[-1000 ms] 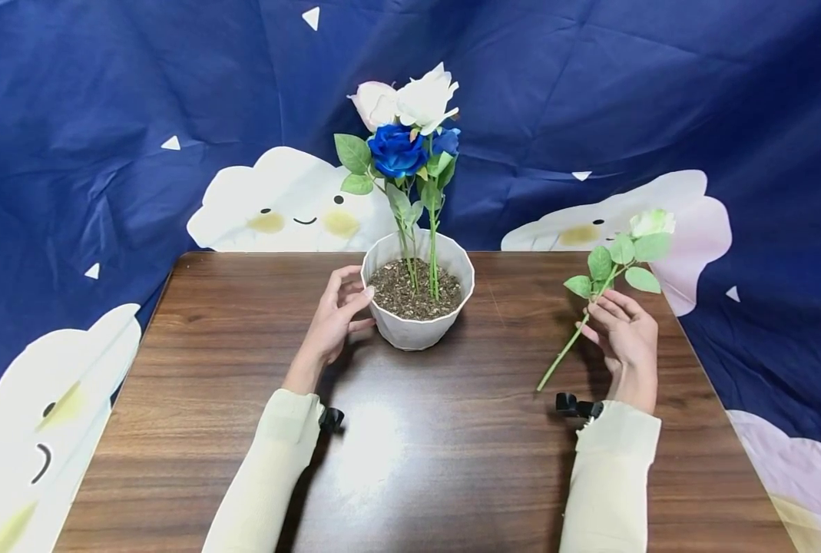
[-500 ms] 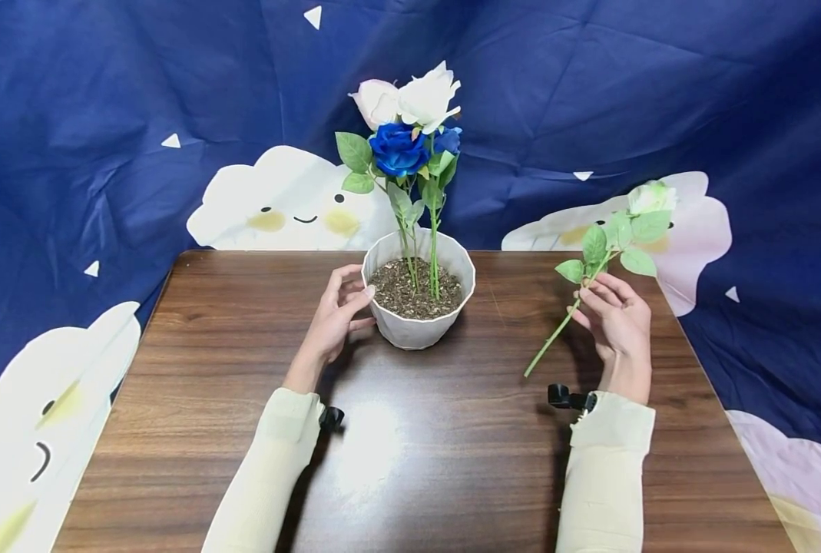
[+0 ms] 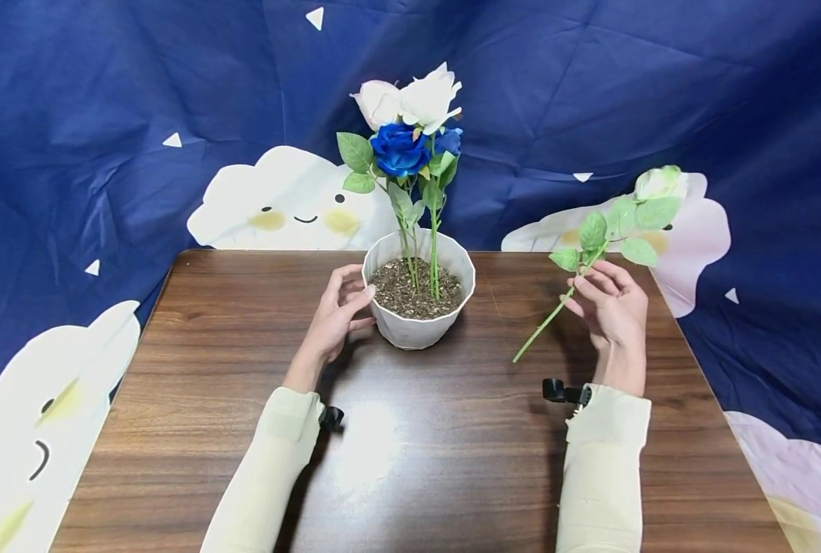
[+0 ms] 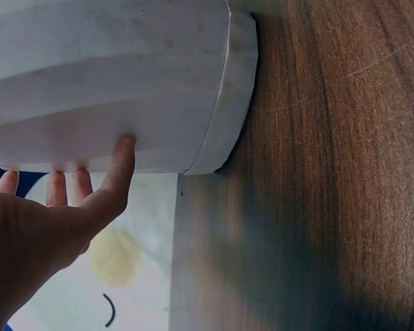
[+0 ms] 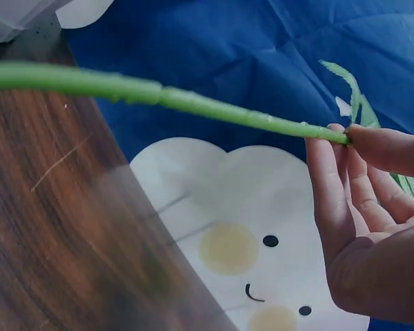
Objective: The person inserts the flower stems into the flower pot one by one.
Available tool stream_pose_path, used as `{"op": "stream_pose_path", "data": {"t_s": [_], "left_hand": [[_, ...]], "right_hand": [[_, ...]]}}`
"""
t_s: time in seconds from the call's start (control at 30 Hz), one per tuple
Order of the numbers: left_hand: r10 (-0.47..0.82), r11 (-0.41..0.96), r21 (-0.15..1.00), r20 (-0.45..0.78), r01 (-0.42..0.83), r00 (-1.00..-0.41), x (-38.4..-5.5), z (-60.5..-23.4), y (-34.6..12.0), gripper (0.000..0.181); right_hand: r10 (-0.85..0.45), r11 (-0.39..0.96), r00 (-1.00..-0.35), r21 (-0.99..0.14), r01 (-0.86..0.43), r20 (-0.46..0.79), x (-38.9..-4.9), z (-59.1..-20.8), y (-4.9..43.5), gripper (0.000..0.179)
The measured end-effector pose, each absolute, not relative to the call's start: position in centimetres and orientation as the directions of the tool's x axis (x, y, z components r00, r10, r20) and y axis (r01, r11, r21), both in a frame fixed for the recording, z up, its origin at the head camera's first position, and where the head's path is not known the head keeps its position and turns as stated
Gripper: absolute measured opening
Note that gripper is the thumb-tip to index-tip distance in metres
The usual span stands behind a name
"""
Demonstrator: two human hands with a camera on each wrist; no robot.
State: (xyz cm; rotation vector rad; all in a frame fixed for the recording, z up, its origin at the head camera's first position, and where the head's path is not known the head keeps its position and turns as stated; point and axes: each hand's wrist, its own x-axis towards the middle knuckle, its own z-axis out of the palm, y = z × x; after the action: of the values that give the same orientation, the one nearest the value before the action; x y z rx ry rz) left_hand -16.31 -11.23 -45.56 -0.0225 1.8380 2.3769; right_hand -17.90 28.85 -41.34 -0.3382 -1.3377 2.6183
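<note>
A white flowerpot (image 3: pixel 417 334) filled with soil stands towards the far side of the table. White-pink and blue artificial roses (image 3: pixel 400 150) rise upright from the soil. My left hand (image 3: pixel 330 322) rests its fingertips against the pot's left side, the thumb near the rim. In the left wrist view, spread fingers (image 4: pixel 117 183) touch the pot wall (image 4: pixel 124 103). At the right, my right hand (image 3: pixel 614 311) pinches the stem of a pale green-white rose (image 3: pixel 661 184) between thumb and fingers. The bare stem (image 5: pixel 207 107) slants down to the left, its lower end apart from the pot.
The brown wooden table (image 3: pixel 451 461) reaches back to a dark blue cloth (image 3: pixel 555 92) printed with white clouds (image 3: pixel 292 200). A black wrist strap with a small camera (image 3: pixel 564 392) sits at the right cuff, another (image 3: pixel 331 418) at the left.
My right hand has lifted slightly away from me and a little left, carrying the rose; its stem end is closer to the pot. The left hand and pot stay put.
</note>
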Motion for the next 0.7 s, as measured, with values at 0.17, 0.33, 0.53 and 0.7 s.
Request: {"op": "stream_pose_path", "data": {"t_s": [0.17,0.33,0.53,0.7], "left_hand": [[0.100,-0.241,0.964,-0.094,-0.116,-0.991,-16.4,-45.5,-11.3,0.052],[0.099,-0.248,0.962,-0.089,-0.111,-0.991,-16.3,-45.5,-11.2,0.051],[0.096,-0.249,0.962,-0.088,-0.109,-0.991,-16.3,-45.4,-11.2,0.050],[0.098,-0.245,0.963,-0.087,-0.109,-0.991,-16.2,-45.4,-11.2,0.051]], "right_hand": [[0.281,-0.561,-0.952,-0.826,-0.059,-0.123,-18.3,-40.5,28.0,0.038],[0.302,-0.545,-0.947,-0.835,-0.075,-0.112,-18.6,-39.7,27.2,0.041],[0.305,-0.535,-0.948,-0.840,-0.092,-0.090,-18.8,-38.7,26.3,0.043],[0.298,-0.534,-0.952,-0.839,-0.100,-0.076,-18.9,-38.0,25.6,0.041]]}}
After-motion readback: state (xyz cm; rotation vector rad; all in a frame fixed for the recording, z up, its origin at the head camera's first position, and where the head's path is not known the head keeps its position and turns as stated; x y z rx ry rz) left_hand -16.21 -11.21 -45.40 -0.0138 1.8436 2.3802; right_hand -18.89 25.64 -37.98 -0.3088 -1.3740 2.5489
